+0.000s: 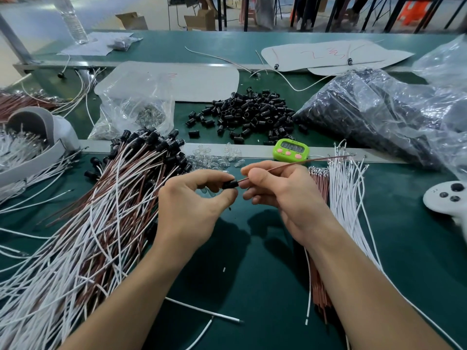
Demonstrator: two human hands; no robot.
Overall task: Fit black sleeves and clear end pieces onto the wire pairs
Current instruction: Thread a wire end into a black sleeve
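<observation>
Fingertips (225,198) of left hand (192,210) pinch a black sleeve (229,184). Right hand (283,198) pinches a brown wire (303,162) just beside it, wire end at sleeve mouth. Step: prob. threading wire thru sleeve. Nxt: feed wire in straight w/ steady sleeve, then fit one of the clear end pieces (214,157) lying just beyond the fingers.
</observation>
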